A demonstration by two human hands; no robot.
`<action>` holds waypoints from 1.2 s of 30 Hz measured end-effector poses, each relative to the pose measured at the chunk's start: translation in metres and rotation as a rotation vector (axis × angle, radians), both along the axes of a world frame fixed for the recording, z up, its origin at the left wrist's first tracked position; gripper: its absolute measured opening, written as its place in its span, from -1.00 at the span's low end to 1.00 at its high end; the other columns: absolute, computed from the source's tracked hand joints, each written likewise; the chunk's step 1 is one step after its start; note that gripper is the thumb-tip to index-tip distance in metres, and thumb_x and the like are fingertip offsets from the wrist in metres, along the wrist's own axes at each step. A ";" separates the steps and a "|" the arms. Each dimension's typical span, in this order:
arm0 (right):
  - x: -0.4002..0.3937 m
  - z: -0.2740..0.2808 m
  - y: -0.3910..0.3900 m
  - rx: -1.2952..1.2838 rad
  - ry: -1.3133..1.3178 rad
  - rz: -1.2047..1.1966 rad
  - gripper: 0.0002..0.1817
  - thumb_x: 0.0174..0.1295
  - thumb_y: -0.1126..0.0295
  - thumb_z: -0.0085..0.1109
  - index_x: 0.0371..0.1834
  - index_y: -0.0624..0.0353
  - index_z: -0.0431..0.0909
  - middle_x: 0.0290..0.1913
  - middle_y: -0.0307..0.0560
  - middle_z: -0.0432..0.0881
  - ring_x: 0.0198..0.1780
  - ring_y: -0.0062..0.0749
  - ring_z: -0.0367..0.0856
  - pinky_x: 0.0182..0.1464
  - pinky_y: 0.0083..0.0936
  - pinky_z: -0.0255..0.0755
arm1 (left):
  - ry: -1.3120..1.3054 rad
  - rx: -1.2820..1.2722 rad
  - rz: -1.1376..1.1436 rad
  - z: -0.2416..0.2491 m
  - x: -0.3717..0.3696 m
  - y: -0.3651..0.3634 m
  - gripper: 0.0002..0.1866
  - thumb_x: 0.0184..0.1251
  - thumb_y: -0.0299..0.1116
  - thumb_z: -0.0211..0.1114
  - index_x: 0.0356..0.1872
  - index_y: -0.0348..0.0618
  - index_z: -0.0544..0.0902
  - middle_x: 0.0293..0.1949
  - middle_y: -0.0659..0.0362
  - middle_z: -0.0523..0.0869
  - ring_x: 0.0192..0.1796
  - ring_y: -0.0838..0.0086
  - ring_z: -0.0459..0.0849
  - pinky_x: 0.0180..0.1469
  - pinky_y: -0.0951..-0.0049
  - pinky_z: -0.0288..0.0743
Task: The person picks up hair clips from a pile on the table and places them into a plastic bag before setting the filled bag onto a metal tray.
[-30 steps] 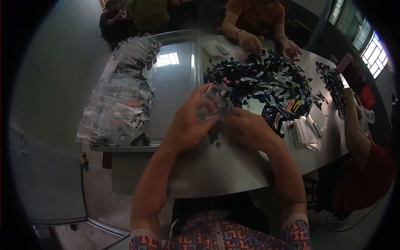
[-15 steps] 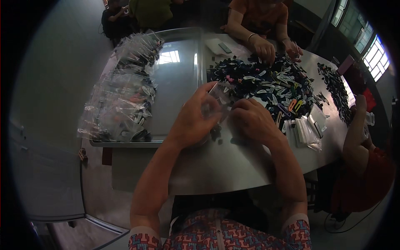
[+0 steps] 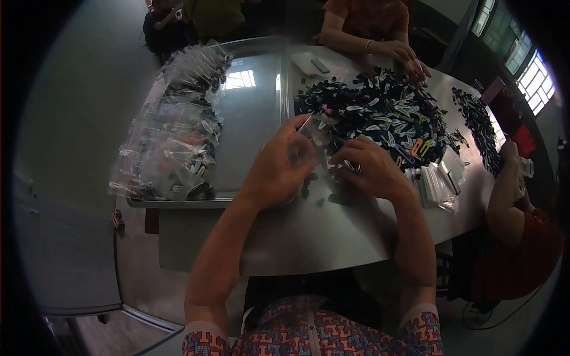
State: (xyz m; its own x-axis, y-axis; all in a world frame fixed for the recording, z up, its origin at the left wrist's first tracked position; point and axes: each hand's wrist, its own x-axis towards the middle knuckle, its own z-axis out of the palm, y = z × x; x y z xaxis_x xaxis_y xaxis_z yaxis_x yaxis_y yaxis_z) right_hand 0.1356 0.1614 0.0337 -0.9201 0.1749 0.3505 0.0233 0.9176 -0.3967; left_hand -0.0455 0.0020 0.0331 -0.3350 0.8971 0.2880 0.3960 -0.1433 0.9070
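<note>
My left hand (image 3: 279,163) grips a clear plastic bag (image 3: 314,132) by its side, thumb and fingers closed on it above the table. Close to the bag's right side is my right hand (image 3: 375,169), its fingers curled round a small dark and pale piece that looks like a hair clip (image 3: 355,167). A wide heap of hair clips (image 3: 392,115), mostly dark and white with a few bright ones, spreads just beyond both hands. Some small dark pieces (image 3: 307,185) lie on the table beneath the bag.
On the left, a metal tray (image 3: 249,118) holds many filled clear bags (image 3: 172,142). A stack of flat bags (image 3: 436,184) lies to my right. Across the metal table (image 3: 285,243), another person's hands (image 3: 415,68) work over the heap. Another person's arm (image 3: 507,184) is at the right.
My right hand has shifted slightly right, away from the bag, and a small pale piece now shows in its fingers. The hands of the person opposite have come together farther right.
</note>
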 end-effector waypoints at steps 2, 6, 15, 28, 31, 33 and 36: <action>0.004 0.002 0.006 -0.015 0.010 -0.022 -0.82 0.10 0.49 0.34 -0.20 0.13 0.70 -0.16 -0.11 0.68 -0.04 -0.16 0.62 0.01 -0.32 0.53 | 0.016 -0.007 0.005 -0.002 0.000 0.001 -0.24 0.19 -0.63 0.42 0.45 -0.28 0.32 -0.19 0.26 0.67 -0.03 0.56 0.65 0.17 0.49 0.49; 0.006 -0.001 0.007 -0.028 -0.050 -0.074 -0.83 0.10 0.49 0.34 -0.21 0.12 0.70 -0.24 -0.12 0.68 -0.14 -0.19 0.66 -0.06 -0.33 0.54 | 0.066 0.073 0.011 -0.008 -0.001 0.003 -0.30 0.26 -0.49 0.39 0.44 -0.14 0.35 -0.25 0.23 0.69 -0.30 0.60 0.59 -0.24 0.52 0.50; -0.004 -0.009 -0.012 0.076 -0.069 -0.087 -0.82 0.09 0.42 0.39 -0.24 0.13 0.67 -0.24 -0.07 0.68 -0.25 -0.14 0.68 -0.19 -0.29 0.55 | 0.017 0.095 -0.041 -0.011 0.000 0.004 -0.31 0.28 -0.48 0.38 0.44 -0.18 0.35 -0.24 0.22 0.67 -0.21 0.57 0.63 -0.17 0.48 0.55; 0.007 0.024 -0.023 -0.672 0.319 -0.010 -0.83 0.17 0.56 0.37 -0.16 0.26 0.69 -0.30 -0.24 0.66 -0.39 -0.72 0.57 -0.34 -0.70 0.43 | 0.215 -0.045 0.062 -0.007 0.012 0.002 -0.21 0.16 -0.57 0.41 0.47 -0.17 0.31 -0.24 0.18 0.66 -0.15 0.47 0.66 0.01 0.45 0.54; 0.005 0.035 -0.037 -0.453 0.363 -0.072 -0.83 0.16 0.59 0.38 -0.17 0.23 0.70 -0.27 -0.22 0.66 -0.38 -0.66 0.60 -0.34 -0.65 0.47 | 0.301 -0.025 0.055 -0.009 0.015 0.001 -0.18 0.12 -0.59 0.42 0.47 -0.16 0.31 -0.21 0.14 0.68 -0.13 0.38 0.68 0.00 0.39 0.55; 0.001 0.036 -0.045 -0.317 0.378 -0.133 -0.83 0.15 0.59 0.38 -0.18 0.22 0.70 -0.26 -0.19 0.67 -0.37 -0.61 0.63 -0.34 -0.60 0.50 | 0.309 -0.029 0.054 -0.009 0.016 0.001 -0.17 0.11 -0.61 0.42 0.47 -0.16 0.30 -0.19 0.13 0.68 -0.11 0.34 0.69 -0.01 0.37 0.56; -0.004 0.029 -0.048 -0.164 0.472 -0.159 -0.82 0.12 0.57 0.44 -0.20 0.20 0.71 -0.26 -0.14 0.68 -0.33 -0.44 0.69 -0.32 -0.48 0.57 | 0.339 0.008 0.049 -0.013 0.015 0.003 -0.16 0.10 -0.62 0.42 0.48 -0.16 0.30 -0.16 0.11 0.69 -0.08 0.27 0.70 -0.02 0.33 0.56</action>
State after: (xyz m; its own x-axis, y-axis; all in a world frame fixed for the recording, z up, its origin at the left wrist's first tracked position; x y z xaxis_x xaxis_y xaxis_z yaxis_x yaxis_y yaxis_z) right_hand 0.1311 0.1132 0.0631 -0.6264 0.3866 0.6768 -0.0587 0.8425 -0.5356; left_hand -0.0300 0.0048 0.0201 -0.2622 0.8796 0.3969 0.6812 -0.1226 0.7218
